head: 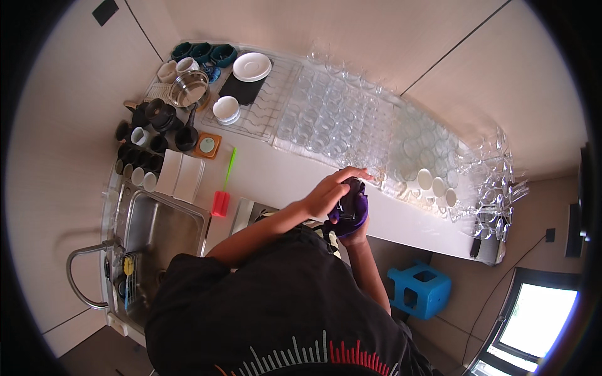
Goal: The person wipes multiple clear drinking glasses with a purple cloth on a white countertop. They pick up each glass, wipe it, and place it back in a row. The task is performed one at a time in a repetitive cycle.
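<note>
A clear glass vessel (349,199), looking dark against what lies behind it, is held over the counter's front edge in front of my chest. My left hand (325,195) reaches across from the left, with its thumb and fingers on the vessel's upper part. A purple cloth (356,217) wraps the near and right sides of the vessel. From below, my right hand (356,234) grips the cloth and supports the vessel through it; most of its fingers are hidden. Rows of clear drinking glasses (320,141) stand upright just beyond my hands.
White cups (437,187) and stemmed glasses (494,216) stand at right. At left are a steel sink (164,230), a red brush with a green handle (220,203), dark cups (150,160), white bowls (226,109) and a wire rack (256,127). A blue plastic stool (425,293) is below right.
</note>
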`<state>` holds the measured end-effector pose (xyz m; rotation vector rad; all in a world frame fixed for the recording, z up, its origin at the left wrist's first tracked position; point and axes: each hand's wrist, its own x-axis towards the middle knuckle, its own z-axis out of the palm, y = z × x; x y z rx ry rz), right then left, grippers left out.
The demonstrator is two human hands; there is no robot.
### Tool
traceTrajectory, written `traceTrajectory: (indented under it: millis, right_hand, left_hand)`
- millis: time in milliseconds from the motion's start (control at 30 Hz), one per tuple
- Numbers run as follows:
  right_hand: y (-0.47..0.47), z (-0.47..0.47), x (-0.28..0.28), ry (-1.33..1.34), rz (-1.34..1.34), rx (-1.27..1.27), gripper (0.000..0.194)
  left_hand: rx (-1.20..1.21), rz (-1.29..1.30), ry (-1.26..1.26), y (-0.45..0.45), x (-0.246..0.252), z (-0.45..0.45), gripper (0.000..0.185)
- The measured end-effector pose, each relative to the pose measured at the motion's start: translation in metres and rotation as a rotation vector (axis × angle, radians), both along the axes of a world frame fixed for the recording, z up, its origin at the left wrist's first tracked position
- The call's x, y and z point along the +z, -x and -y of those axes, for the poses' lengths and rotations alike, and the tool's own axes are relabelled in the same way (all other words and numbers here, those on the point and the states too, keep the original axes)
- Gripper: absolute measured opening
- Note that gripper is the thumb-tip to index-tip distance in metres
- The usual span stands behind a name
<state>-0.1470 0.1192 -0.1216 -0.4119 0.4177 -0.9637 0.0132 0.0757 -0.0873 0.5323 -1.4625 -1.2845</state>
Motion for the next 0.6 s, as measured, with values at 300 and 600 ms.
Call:
traceTrajectory:
  millis: [300,600]
  right_hand:
    - [-0.003,0.004,0.006,-0.063,0.007,0.004,0.059]
    - [-0.017,0.036,0.004,-0.191,-0.371,-0.379,0.037]
  left_hand:
    - [-0.014,0.397,0.311,-0.022,-0.002,0.029,0.070]
    - [0.351,0.566,0.555,-0.015,0.009,0.066,0.040]
